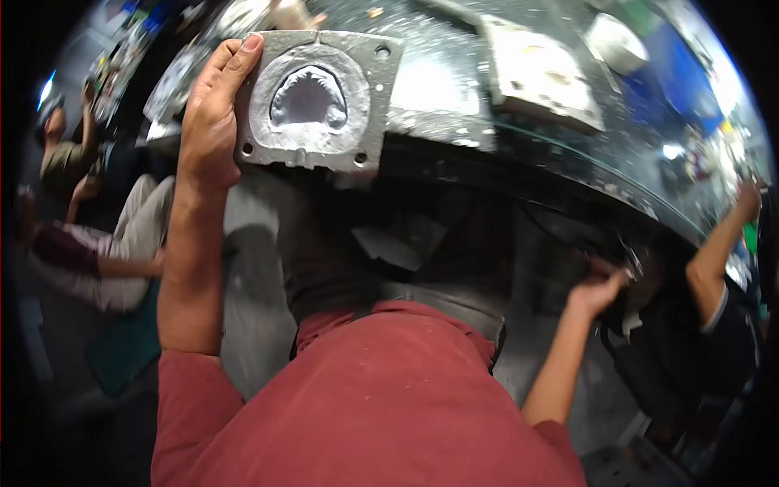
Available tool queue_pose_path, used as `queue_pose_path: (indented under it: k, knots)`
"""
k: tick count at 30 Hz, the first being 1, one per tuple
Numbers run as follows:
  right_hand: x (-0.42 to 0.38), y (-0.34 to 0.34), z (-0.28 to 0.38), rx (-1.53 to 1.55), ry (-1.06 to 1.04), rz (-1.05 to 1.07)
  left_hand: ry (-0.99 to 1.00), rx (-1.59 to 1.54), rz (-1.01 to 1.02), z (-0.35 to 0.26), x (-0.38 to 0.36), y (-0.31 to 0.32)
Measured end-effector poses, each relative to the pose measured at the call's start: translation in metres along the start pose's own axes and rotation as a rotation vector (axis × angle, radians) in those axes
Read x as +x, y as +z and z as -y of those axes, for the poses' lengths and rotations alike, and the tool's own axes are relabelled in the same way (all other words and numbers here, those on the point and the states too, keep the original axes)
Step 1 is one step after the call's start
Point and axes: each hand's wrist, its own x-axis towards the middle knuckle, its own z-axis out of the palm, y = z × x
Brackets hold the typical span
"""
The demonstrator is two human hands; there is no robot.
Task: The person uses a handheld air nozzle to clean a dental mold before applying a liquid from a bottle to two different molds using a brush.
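Observation:
My left hand (213, 114) is closed on the left edge of a square grey metal mould plate (308, 104), thumb on its face at the top corner. The plate is raised near the table edge, its face turned to me. A round raised area in it surrounds a cavity shaped like a dental arch, and holes show at several corners. Low on the right, beside the table's underside, my right hand (599, 290) has its fingers closed around something small and shiny. Motion blur hides what that is.
On the glossy dark table (438, 81) lies a pale, blocky plate (544, 77), with a white roll-like object (617, 42) and blue material (672, 71) beyond. People sit at the left (89, 260) and right (722, 300). The table's front edge runs ahead of my knees.

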Motion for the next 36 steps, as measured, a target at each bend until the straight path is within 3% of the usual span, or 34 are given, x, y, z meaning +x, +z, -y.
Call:
queue_pose_path:
  k: [1,2,3,5,7,9,10,11,12,13,14,16,17,19,24,36]
  knots:
    - [-0.022,0.029,0.032,0.047,-0.053,-0.127,-0.021,-0.069,-0.097,-0.006,-0.023,0.005]
    - [-0.013,-0.015,0.045,0.236,0.043,0.098,-0.076,-0.092,-0.069,0.0,-0.04,-0.017]
    - [-0.022,-0.021,0.062,0.295,0.054,0.182,-0.226,-0.304,0.018,0.004,-0.061,-0.027]
    - [-0.04,-0.03,0.1,0.413,0.182,0.275,-0.444,-0.328,-0.128,0.028,-0.097,-0.033]
    - [-0.058,-0.024,0.121,0.306,0.045,0.499,-0.539,-0.294,-0.174,0.053,-0.122,-0.012]
    - [-0.075,-0.003,0.143,0.087,-0.066,0.317,-0.631,-0.265,-0.229,0.095,-0.134,-0.003]
    - [-0.083,0.011,0.153,-0.159,-0.169,0.38,-0.658,-0.23,-0.235,0.107,-0.134,0.006]
    - [-0.093,0.046,0.164,-0.422,-0.214,0.638,-0.678,-0.195,-0.237,0.118,-0.131,0.012]
    - [-0.102,0.069,0.177,-0.7,-0.169,0.746,-0.639,-0.166,-0.236,0.134,-0.13,0.013]
    - [-0.107,0.096,0.174,-0.874,-0.297,1.006,-0.597,-0.135,-0.234,0.155,-0.127,0.012]
    - [-0.132,0.134,0.181,-0.991,-0.037,1.003,-0.521,-0.035,-0.216,0.18,-0.125,0.006]
    - [-0.15,0.172,0.17,-1.121,0.252,1.125,-0.44,-0.067,-0.201,0.202,-0.118,0.012]
    - [-0.154,0.177,0.154,-1.144,0.11,1.281,-0.388,-0.109,-0.2,0.21,-0.117,0.017]
    - [-0.168,0.198,0.131,-1.172,0.123,1.366,-0.375,-0.111,-0.213,0.225,-0.115,0.021]
    - [-0.18,0.219,0.088,-1.287,-0.028,1.498,-0.354,-0.134,-0.227,0.259,-0.121,0.013]
    - [-0.181,0.233,0.061,-1.312,0.02,1.5,-0.382,-0.139,-0.255,0.266,-0.115,0.01]
